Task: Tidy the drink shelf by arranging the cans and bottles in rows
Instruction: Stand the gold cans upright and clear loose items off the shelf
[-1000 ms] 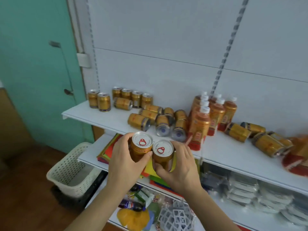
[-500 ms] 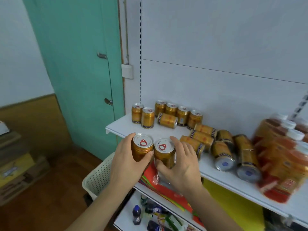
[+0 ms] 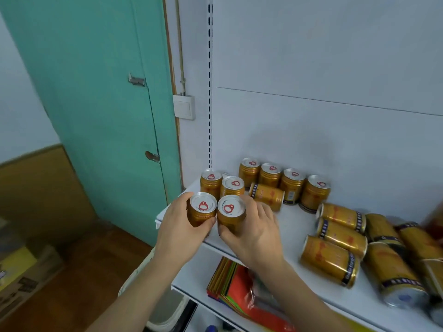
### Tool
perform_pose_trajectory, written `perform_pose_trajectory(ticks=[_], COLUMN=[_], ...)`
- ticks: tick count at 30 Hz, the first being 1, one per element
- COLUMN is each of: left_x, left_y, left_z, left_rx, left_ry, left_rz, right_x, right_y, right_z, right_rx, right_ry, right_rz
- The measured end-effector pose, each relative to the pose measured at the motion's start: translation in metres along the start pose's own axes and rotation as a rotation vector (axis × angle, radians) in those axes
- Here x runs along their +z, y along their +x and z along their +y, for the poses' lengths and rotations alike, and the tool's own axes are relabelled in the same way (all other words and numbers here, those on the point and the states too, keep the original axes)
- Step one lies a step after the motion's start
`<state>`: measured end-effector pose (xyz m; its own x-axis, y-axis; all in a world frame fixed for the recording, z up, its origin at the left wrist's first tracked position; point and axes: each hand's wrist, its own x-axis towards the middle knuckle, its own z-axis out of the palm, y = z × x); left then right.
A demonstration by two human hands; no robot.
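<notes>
Two gold cans held upright, side by side and touching, at the front left corner of a white shelf [image 3: 294,226]. Left can [image 3: 202,209] gripped by the left hand [image 3: 178,232], fingers curled round its far side and thumb across its near side. Right can [image 3: 231,215] gripped the same way by the right hand [image 3: 255,232], thumb at its base. Unclear whether the bottoms rest on the shelf.

Just behind, two upright cans [image 3: 221,185] standing close together. Farther back along the wall, a row of four upright cans [image 3: 284,182], with one toppled can [image 3: 267,196] lying in front of that row. To the right, a jumble of fallen cans [image 3: 359,245] on their sides, some touching, reaching the right edge of view.

Below, a lower shelf with a stack of coloured sheets [image 3: 237,291]. Left of the shelving, a teal door [image 3: 100,97], a white wall switch [image 3: 184,107] and a wooden floor [image 3: 79,283].
</notes>
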<state>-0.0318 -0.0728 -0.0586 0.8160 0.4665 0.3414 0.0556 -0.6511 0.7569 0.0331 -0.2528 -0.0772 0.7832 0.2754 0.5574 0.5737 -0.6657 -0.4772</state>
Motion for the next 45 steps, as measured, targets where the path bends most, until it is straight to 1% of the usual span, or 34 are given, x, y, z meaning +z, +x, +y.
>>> perform_pose_trajectory(ticks=[5, 11, 17, 20, 22, 24, 27, 30, 35, 42, 45], left_x=[0.006, 0.016, 0.024, 0.022, 0.018, 0.014, 0.011, 0.009, 0.020, 0.056, 0.076], left_y=[0.041, 0.082, 0.098, 0.098, 0.095, 0.092, 0.088, 0.076, 0.029, -0.068, -0.116], left_z=[-0.028, -0.053, -0.059, -0.059, -0.059, -0.056, -0.046, -0.027, 0.008, 0.081, 0.113], left_rx=[0.031, 0.167, 0.269, 0.294, 0.330, 0.397, 0.532, 0.600, 0.718, 0.767, 0.820], left_ry=[-0.050, -0.045, -0.069, -0.065, -0.039, 0.006, 0.163, 0.247, 0.273, 0.263, 0.237], left_rz=[-0.085, -0.218, -0.307, -0.330, -0.308, -0.239, -0.131, -0.114, -0.163, -0.250, -0.294], right_x=[0.026, 0.041, 0.045, 0.040, 0.032, 0.024, 0.012, -0.004, -0.049, -0.145, -0.188], right_y=[0.014, 0.019, 0.018, 0.015, 0.013, 0.007, -0.006, -0.023, -0.060, -0.146, -0.193], right_z=[-0.011, -0.021, -0.029, -0.032, -0.034, -0.035, -0.035, -0.035, -0.030, -0.001, 0.019], right_rx=[0.116, 0.222, 0.257, 0.254, 0.260, 0.267, 0.268, 0.274, 0.299, 0.339, 0.382], right_ry=[-0.088, -0.245, -0.397, -0.461, -0.519, -0.570, -0.645, -0.698, -0.743, -0.787, -0.800], right_rz=[-0.009, -0.009, 0.043, 0.020, -0.025, -0.057, -0.065, -0.060, -0.042, -0.021, -0.003])
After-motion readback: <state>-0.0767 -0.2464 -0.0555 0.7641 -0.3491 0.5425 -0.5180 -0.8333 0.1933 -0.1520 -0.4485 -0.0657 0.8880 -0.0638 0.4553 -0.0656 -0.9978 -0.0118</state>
